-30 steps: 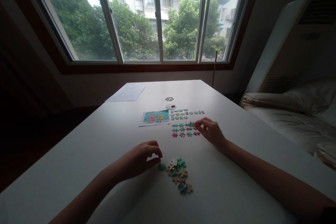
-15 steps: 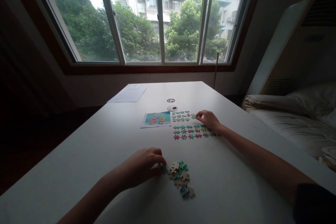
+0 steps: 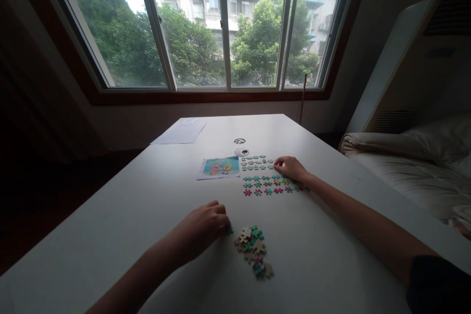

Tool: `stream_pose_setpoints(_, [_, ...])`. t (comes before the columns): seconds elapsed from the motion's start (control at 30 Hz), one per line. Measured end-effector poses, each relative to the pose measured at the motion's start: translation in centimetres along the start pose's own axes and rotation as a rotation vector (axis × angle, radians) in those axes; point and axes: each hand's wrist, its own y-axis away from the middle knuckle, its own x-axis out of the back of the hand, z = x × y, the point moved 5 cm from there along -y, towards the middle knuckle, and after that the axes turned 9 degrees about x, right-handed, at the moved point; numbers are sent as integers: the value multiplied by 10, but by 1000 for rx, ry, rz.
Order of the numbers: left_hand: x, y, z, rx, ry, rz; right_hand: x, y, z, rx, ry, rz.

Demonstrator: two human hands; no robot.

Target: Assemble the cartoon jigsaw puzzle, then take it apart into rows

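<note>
My left hand point(image 3: 204, 225) rests on the white table point(image 3: 147, 206) with fingers curled, its tips pinching a teal puzzle piece at the left edge of a small heap of loose puzzle pieces point(image 3: 253, 248). My right hand point(image 3: 292, 168) is stretched forward, fingers bent down onto the far rows of sorted puzzle pieces point(image 3: 265, 176), at their right end. Whether it holds a piece is hidden. A colourful cartoon reference picture point(image 3: 220, 167) lies just left of the sorted rows.
Two small round objects point(image 3: 241, 151) sit beyond the rows. A sheet of paper point(image 3: 179, 132) lies at the table's far left. A wide window is behind the table. A pale sofa point(image 3: 412, 162) and a tall white unit stand to the right.
My right hand moved from the nearer rows to the far row and settled there. My left hand slid right onto the edge of the heap and closed on a teal piece.
</note>
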Motion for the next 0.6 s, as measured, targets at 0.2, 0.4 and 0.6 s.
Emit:
stream_pose_setpoints(0.2, [-4,-4,-7,65,-30,31,15,13,-21,42,8,21])
stream_pose_setpoints(0.4, [-8,-7,-7,79,22,51,21,58,-81,258,-27,58])
stream_pose_setpoints(0.6, [-6,-5,-2,112,77,75,14,97,-123,394,-46,40])
